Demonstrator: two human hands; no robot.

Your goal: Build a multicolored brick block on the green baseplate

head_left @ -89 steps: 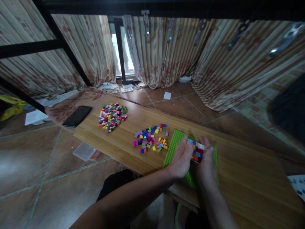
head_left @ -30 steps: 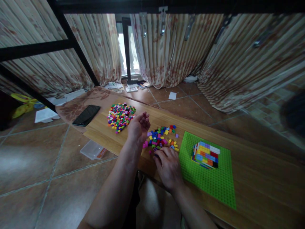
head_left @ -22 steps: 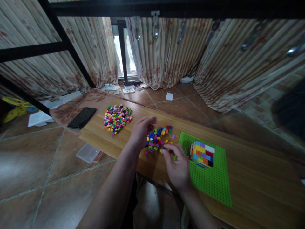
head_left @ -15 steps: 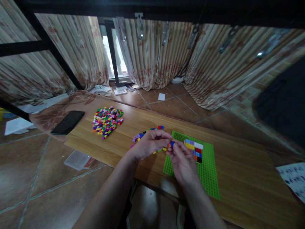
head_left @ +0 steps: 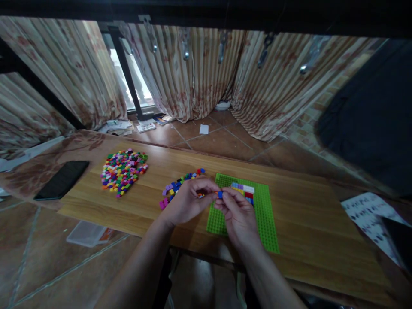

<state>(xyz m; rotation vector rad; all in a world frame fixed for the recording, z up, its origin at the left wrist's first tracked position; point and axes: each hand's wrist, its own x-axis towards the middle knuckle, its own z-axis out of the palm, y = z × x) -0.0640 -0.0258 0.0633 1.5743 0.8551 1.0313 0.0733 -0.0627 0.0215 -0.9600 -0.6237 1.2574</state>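
Observation:
In front of me, above the left part of the green baseplate (head_left: 266,219), my two hands meet fingertip to fingertip. My right hand (head_left: 240,214) pinches a small blue brick (head_left: 220,195). A sliver of orange brick shows against it on the side of my left hand (head_left: 188,201), whose thumb and fingers are closed on it; whether the two bricks are joined I cannot tell. Partly behind my right hand, a block of multicoloured bricks (head_left: 248,189) sits on the baseplate. A small group of loose bricks (head_left: 175,185) lies behind my left hand, partly hidden.
A large pile of mixed bricks (head_left: 124,171) lies on the left of the wooden table (head_left: 309,223). Beyond it is a black flat case (head_left: 62,179). On the floor are a clear plastic box (head_left: 85,234) and, at right, a printed sheet (head_left: 370,214).
The view has turned right, so everything appears further left. My hands stay together over the baseplate; less of the orange brick shows between the fingertips.

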